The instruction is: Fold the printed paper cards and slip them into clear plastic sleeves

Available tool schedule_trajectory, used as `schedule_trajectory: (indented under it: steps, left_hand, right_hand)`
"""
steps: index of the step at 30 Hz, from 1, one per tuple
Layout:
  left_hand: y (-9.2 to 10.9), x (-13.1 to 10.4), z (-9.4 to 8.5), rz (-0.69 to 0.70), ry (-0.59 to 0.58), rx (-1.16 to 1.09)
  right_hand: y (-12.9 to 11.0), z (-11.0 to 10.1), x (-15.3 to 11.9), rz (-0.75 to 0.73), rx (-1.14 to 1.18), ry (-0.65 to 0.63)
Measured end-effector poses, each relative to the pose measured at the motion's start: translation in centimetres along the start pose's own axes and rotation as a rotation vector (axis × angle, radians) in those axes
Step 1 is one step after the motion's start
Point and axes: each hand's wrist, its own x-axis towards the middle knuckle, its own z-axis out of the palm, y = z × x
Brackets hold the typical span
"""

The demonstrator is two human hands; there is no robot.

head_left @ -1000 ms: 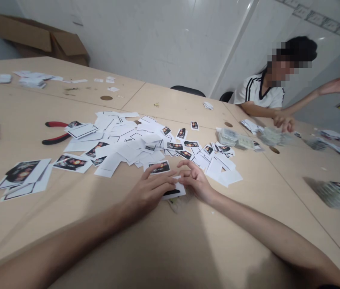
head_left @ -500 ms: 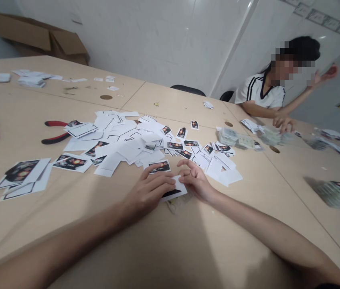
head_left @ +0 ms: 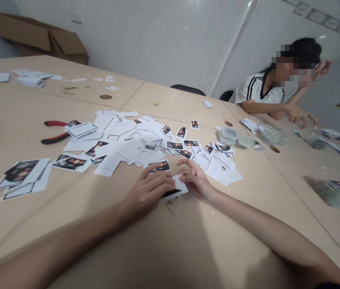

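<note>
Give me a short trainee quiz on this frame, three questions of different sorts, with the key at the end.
1. True or false: the left hand overlies part of a printed card.

2. What colour are the handles of the pliers-like tool at the edge of the paper pile?
A) blue and white
B) red and black
C) green and yellow

3. Where does the open cardboard box show, relative to the table?

Key: 1. True. 2. B. 3. Beyond the table's far edge, at the upper left of the view.
</note>
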Motion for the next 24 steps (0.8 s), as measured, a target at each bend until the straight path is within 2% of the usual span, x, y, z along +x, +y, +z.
schedule_trajectory:
  steps: [24]
  left_hand:
    - [0.08,0.25,-0.25,-0.025,0.016,-0.007]
  right_hand:
    - [0.0,0.0,0.16,0.012,0.011,0.031]
